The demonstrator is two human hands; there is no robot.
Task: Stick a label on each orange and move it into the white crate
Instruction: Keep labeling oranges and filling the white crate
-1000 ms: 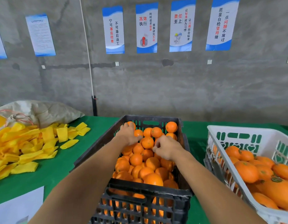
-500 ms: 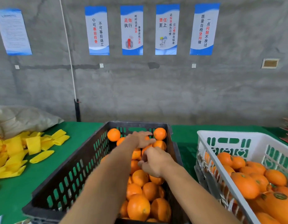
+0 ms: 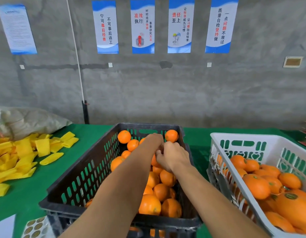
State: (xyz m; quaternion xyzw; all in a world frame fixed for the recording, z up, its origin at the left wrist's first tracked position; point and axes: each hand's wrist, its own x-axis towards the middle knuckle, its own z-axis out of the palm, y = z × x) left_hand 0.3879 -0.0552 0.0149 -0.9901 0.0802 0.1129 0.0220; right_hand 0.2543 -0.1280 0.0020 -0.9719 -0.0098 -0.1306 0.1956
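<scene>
A black crate [image 3: 76, 182] in front of me holds several loose oranges [image 3: 149, 204]. Both my arms reach to its far end. My left hand [image 3: 153, 140] hangs palm down over the oranges near the back wall, and its fingertips are hidden behind my right hand. My right hand [image 3: 172, 156] has curled fingers that meet the left hand's fingers. What lies between them is hidden. The white crate [image 3: 238, 137] stands to the right, with several labelled oranges [image 3: 256, 186] in it. A sheet of round labels [image 3: 34, 227] lies at the bottom left.
Yellow foam sleeves [image 3: 20, 155] are piled on the green table [image 3: 90, 133] at the left, with a grey sack [image 3: 28, 121] behind them. A white paper [image 3: 3, 228] lies at the bottom left corner. A concrete wall with posters rises behind the table.
The view has shifted right and closer to the crates. My left hand has moved to the crate's far end, and my right hand has come up to meet its fingers.
</scene>
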